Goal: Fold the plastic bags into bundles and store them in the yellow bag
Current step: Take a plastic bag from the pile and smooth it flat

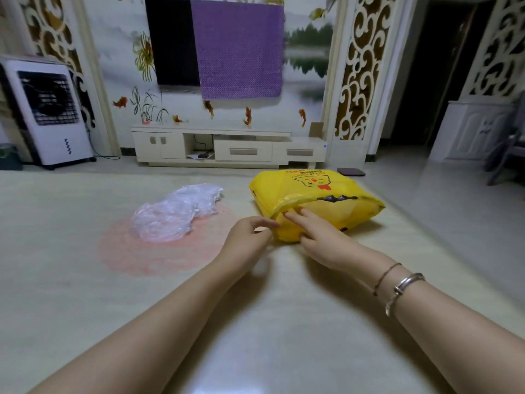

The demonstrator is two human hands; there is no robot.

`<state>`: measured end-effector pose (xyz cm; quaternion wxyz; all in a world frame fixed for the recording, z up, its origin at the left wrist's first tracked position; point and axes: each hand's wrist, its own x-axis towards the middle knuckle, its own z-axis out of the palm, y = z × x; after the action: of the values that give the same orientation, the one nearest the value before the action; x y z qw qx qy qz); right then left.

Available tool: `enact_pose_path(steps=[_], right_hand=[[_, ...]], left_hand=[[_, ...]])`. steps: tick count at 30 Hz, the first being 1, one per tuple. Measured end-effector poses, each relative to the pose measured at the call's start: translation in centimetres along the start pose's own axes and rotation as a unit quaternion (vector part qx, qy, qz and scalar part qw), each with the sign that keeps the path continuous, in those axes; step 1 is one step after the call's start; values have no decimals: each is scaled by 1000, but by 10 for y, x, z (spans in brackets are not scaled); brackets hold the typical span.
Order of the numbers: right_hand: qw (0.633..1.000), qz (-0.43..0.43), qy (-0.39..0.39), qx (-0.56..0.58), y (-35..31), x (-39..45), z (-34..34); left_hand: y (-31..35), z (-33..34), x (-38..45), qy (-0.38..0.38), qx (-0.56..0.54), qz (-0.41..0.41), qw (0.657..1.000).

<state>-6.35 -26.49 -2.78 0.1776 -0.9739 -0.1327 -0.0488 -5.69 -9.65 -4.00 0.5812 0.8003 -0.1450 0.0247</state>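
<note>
the yellow bag (315, 200) lies on its side on the pale table (255, 322), right of centre, its mouth turned toward the person so it can be reached without lifting it. the right hand (318, 237) rests on the near lip with fingers straight and slightly spread, apparently pressing the opening flat. the left hand (250, 234) sits just beside the bag's near corner, fingers curled toward the edge; whether they pinch the plastic i cannot tell. well to the left, a crumpled clear plastic bag (176, 213) lies loose on a pink round patch (127, 257), seemingly not yet folded.
</note>
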Motion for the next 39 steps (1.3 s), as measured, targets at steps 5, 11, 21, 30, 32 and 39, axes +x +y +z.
enact_pose_path(steps=[5, 11, 21, 30, 32, 39], right_hand=[[998, -24, 62, 15, -15, -23, -15], [992, -65, 71, 87, -71, -4, -1], [992, -81, 87, 50, -156, 103, 93], [966, -7, 188, 175, -178, 111, 87], [932, -3, 170, 320, -182, 97, 68], [837, 10, -4, 547, -170, 55, 50]], left_hand=[[2, -27, -20, 6, 11, 0, 1000], [-15, -94, -36, 70, 14, -42, 997], [-64, -197, -42, 172, -62, -140, 973], [-53, -192, -33, 164, -54, -131, 976], [-49, -191, -37, 186, -33, -95, 978], [-28, -171, -53, 85, -149, -46, 984]])
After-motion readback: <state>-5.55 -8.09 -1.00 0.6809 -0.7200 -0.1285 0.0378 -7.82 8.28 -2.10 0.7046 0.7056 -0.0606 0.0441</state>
